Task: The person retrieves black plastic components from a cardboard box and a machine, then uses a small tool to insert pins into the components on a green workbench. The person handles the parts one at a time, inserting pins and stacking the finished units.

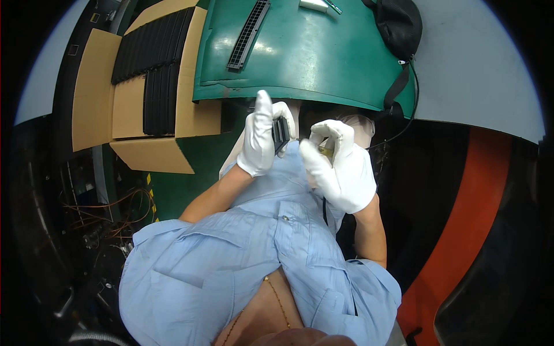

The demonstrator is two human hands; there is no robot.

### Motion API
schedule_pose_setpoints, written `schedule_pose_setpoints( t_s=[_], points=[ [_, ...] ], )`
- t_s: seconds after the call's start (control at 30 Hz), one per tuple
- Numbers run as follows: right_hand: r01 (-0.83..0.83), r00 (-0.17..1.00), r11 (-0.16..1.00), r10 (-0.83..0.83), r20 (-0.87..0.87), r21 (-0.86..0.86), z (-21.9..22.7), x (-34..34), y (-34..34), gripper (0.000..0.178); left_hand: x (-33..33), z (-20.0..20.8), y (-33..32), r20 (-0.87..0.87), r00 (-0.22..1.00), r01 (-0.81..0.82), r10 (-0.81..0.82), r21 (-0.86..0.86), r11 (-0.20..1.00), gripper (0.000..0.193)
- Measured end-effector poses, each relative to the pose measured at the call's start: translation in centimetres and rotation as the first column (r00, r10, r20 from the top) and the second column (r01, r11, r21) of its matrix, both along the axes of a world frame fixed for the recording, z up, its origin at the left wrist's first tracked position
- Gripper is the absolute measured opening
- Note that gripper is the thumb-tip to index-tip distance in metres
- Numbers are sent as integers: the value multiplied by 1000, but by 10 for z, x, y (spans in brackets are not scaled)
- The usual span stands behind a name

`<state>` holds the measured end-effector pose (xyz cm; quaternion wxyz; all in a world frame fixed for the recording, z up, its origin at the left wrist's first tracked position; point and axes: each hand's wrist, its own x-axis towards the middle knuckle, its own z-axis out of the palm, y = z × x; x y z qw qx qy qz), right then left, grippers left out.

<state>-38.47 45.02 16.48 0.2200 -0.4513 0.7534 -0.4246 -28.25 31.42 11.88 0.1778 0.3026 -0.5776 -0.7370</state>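
My left hand (259, 138), in a white glove, holds a dark, flat-sided piece (281, 135) with pale edge lines between its fingers and palm, the thumb sticking up. Only part of that piece shows, so I cannot tell its full shape. To its right, my right hand (340, 167), also gloved in white, has its fingers curled into a pinch. A small yellowish thing (326, 151) shows between thumb and fingers, mostly hidden. Both hands are above my lap, just in front of the table's near edge, a short gap apart.
A green-topped table (323, 63) stands ahead, bearing a long black slotted strip (248, 34), a small white block (314, 5) and a black bag (398, 26) with a hanging strap. At left, an open cardboard box (92, 92) holds stacked black ribbed parts (153, 46).
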Motion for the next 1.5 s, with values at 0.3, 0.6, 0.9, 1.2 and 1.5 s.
schedule_pose_setpoints(
  t_s=[0.3, 0.6, 0.9, 1.2, 1.5],
  points=[
    [-226, 872, 952, 104, -479, -206, -25, -25, -8, 11, 4, 3, 7, 43, 997, 61, -60, -27, 998, 74],
    [-352, 811, 928, 237, -535, -122, -24, -21, 13, 25, 6, -2, 11, 51, 989, 142, -139, -55, 988, 75],
    [-283, 847, 946, 169, -505, -158, -29, -23, 14, 17, 9, 6, 12, 98, 978, 187, -183, -32, 982, 79],
    [-276, 846, 939, 136, -515, -207, -41, -34, -2, 16, 8, -2, 17, 42, 994, 104, -99, -119, 987, 82],
    [168, 923, 975, -208, -324, -148, -89, -85, -82, 17, 12, -2, -22, 21, 1000, -25, 22, 146, 989, 82]
  ],
)
